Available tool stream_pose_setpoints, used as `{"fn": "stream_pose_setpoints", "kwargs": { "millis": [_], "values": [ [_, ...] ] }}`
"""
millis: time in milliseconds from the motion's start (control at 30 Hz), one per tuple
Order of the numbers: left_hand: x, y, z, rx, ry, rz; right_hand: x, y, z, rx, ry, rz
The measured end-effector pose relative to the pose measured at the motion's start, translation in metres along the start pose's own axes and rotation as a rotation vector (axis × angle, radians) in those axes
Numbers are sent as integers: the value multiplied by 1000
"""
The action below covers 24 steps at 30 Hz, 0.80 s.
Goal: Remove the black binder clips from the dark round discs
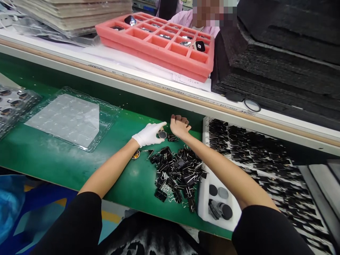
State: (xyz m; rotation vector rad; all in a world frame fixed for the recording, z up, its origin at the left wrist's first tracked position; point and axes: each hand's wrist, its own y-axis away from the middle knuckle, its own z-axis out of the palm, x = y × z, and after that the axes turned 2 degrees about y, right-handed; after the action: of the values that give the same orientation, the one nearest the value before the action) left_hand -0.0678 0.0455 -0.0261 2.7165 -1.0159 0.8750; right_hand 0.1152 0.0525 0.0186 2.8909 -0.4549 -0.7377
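Observation:
My left hand (151,134) wears a white glove, its fingers closed on the edge of a small round part (162,135) with a dark face. To its right my bare right hand (180,126) is raised with loosely curled, parted fingers and nothing visible in it. A binder clip (173,137) lies just below, between the hands. Nearer me is a heap of black binder clips (177,170) with silver handles. Another round part (136,154), with orange-gold inside, lies by my left wrist.
A clear plastic tray (106,115) lies left on the green table (117,177). At right, a white foam tray (205,202) holds rows of clips and several discs (226,211). Beyond the ledge (148,84) are a pink foam tray (154,53), black foam stacks (281,67) and a person (183,17).

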Motion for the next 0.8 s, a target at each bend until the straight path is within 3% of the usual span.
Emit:
{"fn": "stream_pose_setpoints", "kwargs": {
  "millis": [200,467,800],
  "values": [
    [0,1,0,-6,33,-5,20,-3,25,-2,-37,-48],
    [16,-6,2,-63,68,15,41,-14,37,100,-82,-115],
    [15,-9,9,-40,118,47,42,-12,39,119,-118,-81]
  ]
}}
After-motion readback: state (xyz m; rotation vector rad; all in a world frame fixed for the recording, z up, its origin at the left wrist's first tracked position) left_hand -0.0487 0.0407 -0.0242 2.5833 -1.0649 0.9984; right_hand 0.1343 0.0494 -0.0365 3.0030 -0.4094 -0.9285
